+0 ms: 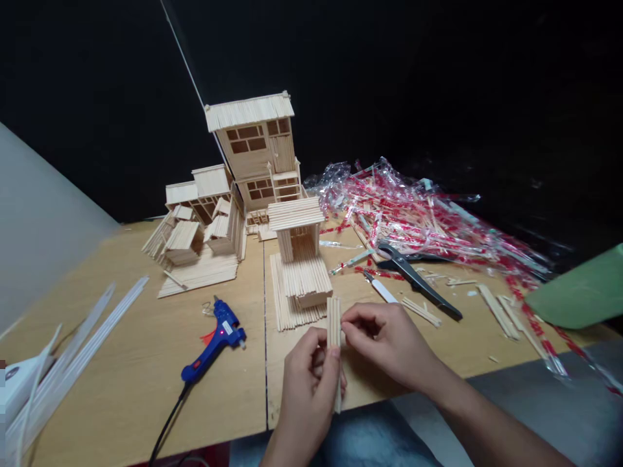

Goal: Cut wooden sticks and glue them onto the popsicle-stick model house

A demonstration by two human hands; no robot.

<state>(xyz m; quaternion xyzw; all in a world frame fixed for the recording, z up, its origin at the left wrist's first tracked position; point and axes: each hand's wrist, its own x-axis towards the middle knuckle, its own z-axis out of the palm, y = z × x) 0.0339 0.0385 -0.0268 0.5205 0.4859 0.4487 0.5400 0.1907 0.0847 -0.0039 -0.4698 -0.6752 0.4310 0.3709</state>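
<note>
My left hand (314, 379) is wrapped round a narrow strip of pale wooden sticks (333, 318) lying side by side, its thumb on the front face. The strip stands nearly upright above the table's front edge. My right hand (384, 340) is closed in a pinch, thumb and forefinger at the strip's right edge near the top. Just beyond my hands sits a small roofed stick model (304, 272) on a slatted base. A blue glue gun (214, 340) lies left of my hands, its small red light lit.
Behind stand a two-storey stick house (257, 143) and a walled stick model (199, 240). Torn red-and-clear wrappers (389, 207) with sticks are heaped at right. Black-handled cutters (418, 279), a white pen-like tool (382, 287) and glue sticks (97, 331) lie on the table (146, 402).
</note>
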